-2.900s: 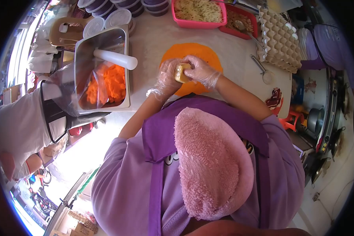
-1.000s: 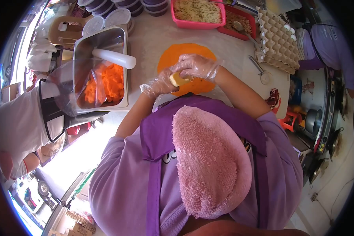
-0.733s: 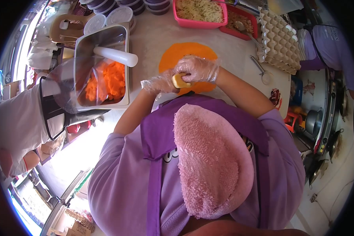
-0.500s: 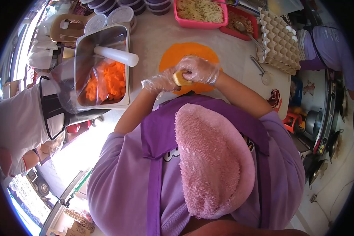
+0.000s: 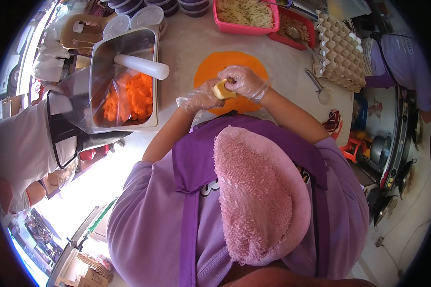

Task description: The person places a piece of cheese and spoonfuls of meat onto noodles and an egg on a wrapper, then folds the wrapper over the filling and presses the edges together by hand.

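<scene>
In a clear plastic glove, my left hand [image 5: 202, 97] is closed around a small pale yellow block [image 5: 223, 91], whose kind I cannot make out. My right hand [image 5: 246, 82], gloved too, has its fingers bent in against the block's upper right side. Something small and brownish shows at those fingertips, too small to name. Both hands are over a thin, flat orange round of dough [image 5: 222, 62] on the pale worktop [image 5: 179, 57]. Part of the round is hidden beneath the hands.
Left stands a metal pan [image 5: 156, 103] of orange dough [image 5: 131, 98] with a white rolling pin [image 5: 141, 66] across it. Pink tubs of pale shreds [image 5: 246, 16] and chopped filling [image 5: 292, 28] sit behind, beside egg trays [image 5: 340, 52] and a metal scoop [image 5: 323, 94]. People stand at both sides.
My right hand has shifted slightly up and right, and more of the pale yellow block shows between the hands. The orange round lies where it was.
</scene>
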{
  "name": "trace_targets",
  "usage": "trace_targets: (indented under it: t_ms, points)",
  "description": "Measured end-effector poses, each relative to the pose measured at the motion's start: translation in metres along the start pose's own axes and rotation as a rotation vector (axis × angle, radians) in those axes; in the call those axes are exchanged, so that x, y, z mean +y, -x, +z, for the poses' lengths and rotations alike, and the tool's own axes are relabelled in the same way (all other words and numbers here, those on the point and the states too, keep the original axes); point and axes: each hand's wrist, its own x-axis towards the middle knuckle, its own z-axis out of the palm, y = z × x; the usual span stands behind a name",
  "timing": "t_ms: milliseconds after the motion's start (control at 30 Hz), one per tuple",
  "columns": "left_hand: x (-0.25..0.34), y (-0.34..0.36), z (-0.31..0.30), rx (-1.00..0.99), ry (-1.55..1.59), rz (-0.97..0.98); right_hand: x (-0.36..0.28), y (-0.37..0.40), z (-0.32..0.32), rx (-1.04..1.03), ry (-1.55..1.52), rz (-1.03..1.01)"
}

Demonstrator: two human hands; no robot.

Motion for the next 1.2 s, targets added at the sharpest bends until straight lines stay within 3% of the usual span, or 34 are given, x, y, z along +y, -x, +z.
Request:
trace_targets:
  t_ms: [167, 233, 300, 467, 567, 633, 667, 733, 833, 967, 1033, 1067, 1133, 1200]
  points:
    - [-0.02, -0.013, 0.003, -0.003, 0.01, -0.129, 0.014, 0.003, 0.0, 0.039, 0.094, 0.038]
    - [-0.052, -0.026, 0.012, 0.129, 0.133, -0.084, 0.026, 0.006, -0.005, 0.064, 0.094, 0.087]
    - [-0.036, -0.016, 0.004, 0.15, 0.105, -0.13, 0.039, 0.009, -0.015, 0.156, -0.09, 0.369]
    - [-0.033, -0.009, -0.006, 0.186, 0.126, -0.153, 0.044, 0.012, -0.023, 0.148, 0.041, 0.539]
    - [-0.033, -0.009, -0.006, 0.192, 0.155, -0.117, 0.053, 0.012, -0.018, 0.033, 0.044, 0.607]
    - [-0.026, -0.005, -0.005, 0.21, 0.175, -0.079, 0.053, 0.008, -0.018, -0.171, 0.404, 0.526]
    - [-0.022, -0.004, -0.005, 0.212, 0.175, -0.081, 0.056, 0.007, -0.016, -0.173, 0.402, 0.524]
    - [-0.01, 0.0, -0.007, 0.181, 0.092, -0.119, 0.064, 0.006, -0.012, -0.074, -0.01, 0.732]
    - [-0.016, -0.001, -0.011, 0.113, 0.037, -0.152, 0.05, 0.005, -0.024, -0.175, 0.226, 0.613]
    - [-0.014, -0.001, -0.016, 0.017, -0.013, -0.138, 0.018, -0.013, -0.033, -0.207, -0.06, 0.431]
    - [-0.002, 0.0, -0.019, -0.051, -0.106, -0.229, -0.014, -0.021, -0.03, -0.431, 0.036, 0.184]
    - [0.002, 0.0, -0.02, -0.052, -0.108, -0.228, -0.022, -0.022, -0.028, -0.428, 0.037, 0.184]
    - [0.01, 0.0, -0.02, -0.145, -0.26, -0.049, -0.029, -0.022, -0.027, -0.547, 0.033, 0.214]
    - [0.012, 0.002, -0.019, -0.162, -0.235, -0.037, -0.018, -0.016, -0.021, -0.51, -0.011, 0.183]
